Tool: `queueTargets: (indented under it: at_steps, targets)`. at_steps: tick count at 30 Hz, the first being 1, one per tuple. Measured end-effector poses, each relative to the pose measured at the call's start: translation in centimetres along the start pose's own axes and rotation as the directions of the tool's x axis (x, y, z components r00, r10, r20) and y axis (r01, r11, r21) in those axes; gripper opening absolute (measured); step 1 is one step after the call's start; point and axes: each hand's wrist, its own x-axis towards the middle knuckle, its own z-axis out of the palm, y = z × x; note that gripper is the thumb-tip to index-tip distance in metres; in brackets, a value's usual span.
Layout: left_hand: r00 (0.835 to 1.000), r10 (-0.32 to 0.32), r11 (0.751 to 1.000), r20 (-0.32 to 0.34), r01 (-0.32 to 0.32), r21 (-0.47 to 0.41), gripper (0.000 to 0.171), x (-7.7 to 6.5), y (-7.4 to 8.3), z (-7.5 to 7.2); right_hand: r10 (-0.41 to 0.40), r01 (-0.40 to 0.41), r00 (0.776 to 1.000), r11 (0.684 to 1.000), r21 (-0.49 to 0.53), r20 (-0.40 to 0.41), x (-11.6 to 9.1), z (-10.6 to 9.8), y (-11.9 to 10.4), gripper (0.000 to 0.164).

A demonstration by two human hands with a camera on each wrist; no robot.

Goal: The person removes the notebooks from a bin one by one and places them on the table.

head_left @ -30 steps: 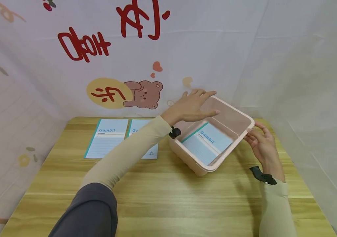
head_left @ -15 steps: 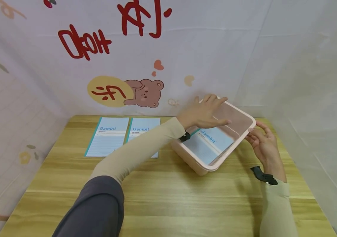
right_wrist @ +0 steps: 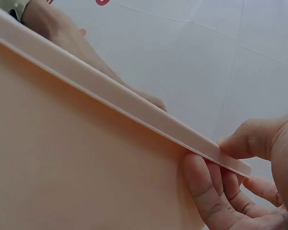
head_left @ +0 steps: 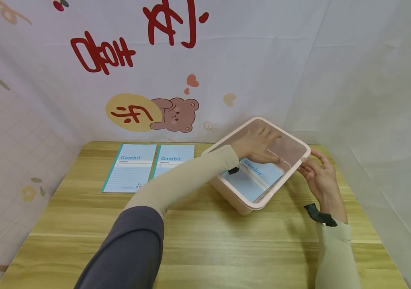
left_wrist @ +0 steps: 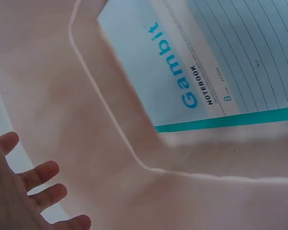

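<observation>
A pale pink plastic bin [head_left: 230, 196] stands turned at an angle on the table, tilted or flat I cannot tell. Inside lies a blue-and-white Gambit notebook [head_left: 257, 178] with a teal spine strip, partly covered by my left forearm. My left hand [head_left: 257, 145] is held over the bin's opening, fingers spread and holding nothing. In the left wrist view its fingers [left_wrist: 41, 172] are apart from the notebook. My right hand [head_left: 322, 176] pinches the bin's right corner; the right wrist view has the thumb [right_wrist: 247, 139] on top of the rim [right_wrist: 110, 96] and fingers curled beneath.
Two more Gambit notebooks lie side by side on the wooden table [head_left: 205, 249]: one at left [head_left: 131, 168], the other [head_left: 174, 154] partly behind my left sleeve. A printed white cloth [head_left: 263, 60] hangs behind the table, with plain cloth at the sides.
My left hand has moved rightward and lower, from the bin's far left rim to over its opening. The right hand keeps hold of the corner, and the bin stays where it was.
</observation>
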Motion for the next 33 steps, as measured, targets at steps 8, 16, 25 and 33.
queueTargets:
  at_steps: [8,16,25,33]
  targets:
    - [0.998,-0.021,0.999,0.065,0.018,0.044,0.088,1.2,0.3,1.8,0.004,-0.004,1.000,1.000,-0.015,-0.010,0.0,-0.1,0.1,0.043]
    - [0.993,-0.039,0.993,0.107,0.027,0.115,0.088,2.0,1.1,3.3,0.002,-0.002,1.000,1.000,-0.022,-0.015,0.1,-0.2,0.2,0.041]
    - [0.986,-0.046,0.976,0.158,0.010,0.219,0.093,2.5,2.1,4.8,0.011,-0.011,1.000,1.000,0.009,-0.012,0.1,-0.4,0.2,0.043]
    - [0.957,-0.095,0.994,0.273,0.076,0.077,0.095,2.1,2.2,5.2,0.008,-0.008,1.000,1.000,-0.006,-0.016,0.2,-0.2,0.0,0.043]
